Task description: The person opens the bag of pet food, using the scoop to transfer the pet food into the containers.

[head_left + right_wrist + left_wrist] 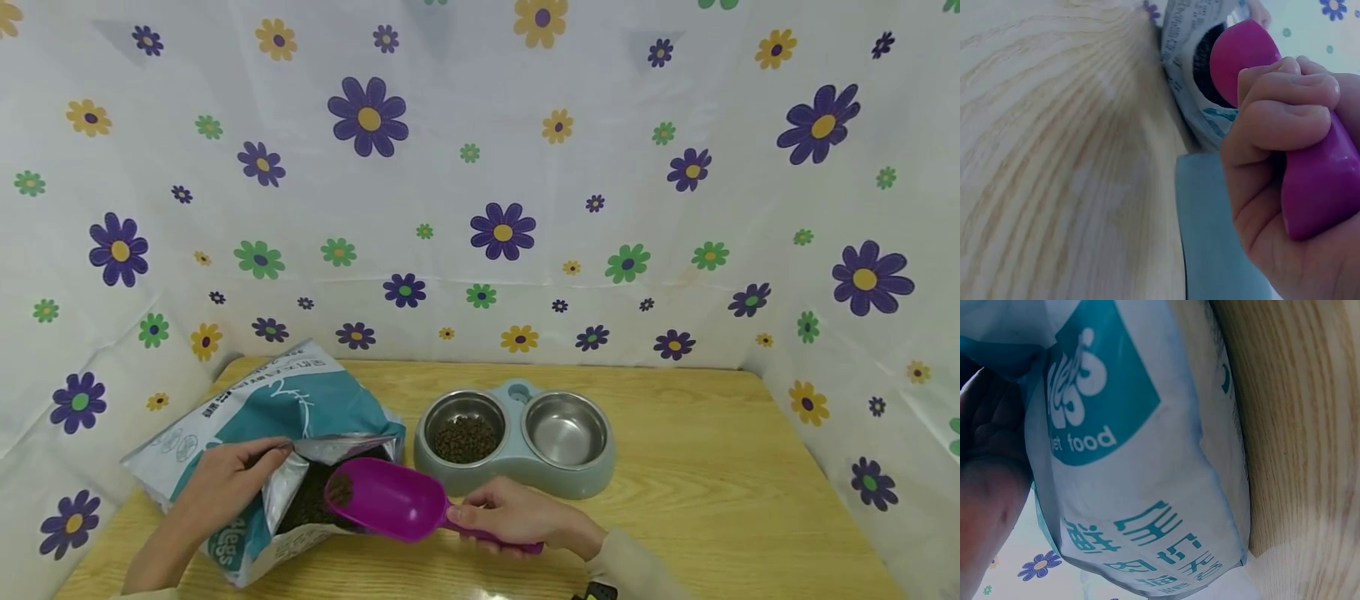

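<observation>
My right hand (517, 515) grips the handle of a purple scoop (397, 500), its fingers curled round it in the right wrist view. The scoop's front end is at the mouth of a pet food bag (330, 400), with a little brown kibble (340, 490) near its tip. My left hand (225, 487) pinches the bag's open edge between thumb and fingers. The bag lies tilted, showing its silver lining and dark kibble (303, 504) inside. In the left wrist view, the printed bag side (1122, 487) hides the left fingertips.
Behind the scoop stands a pale blue double feeder (517, 479). Its left steel bowl (465, 400) holds kibble; the right steel bowl (566, 429) shows a bare bottom. A wooden table (720, 500) carries everything, and a flowered cloth (450, 192) hangs around the back and sides.
</observation>
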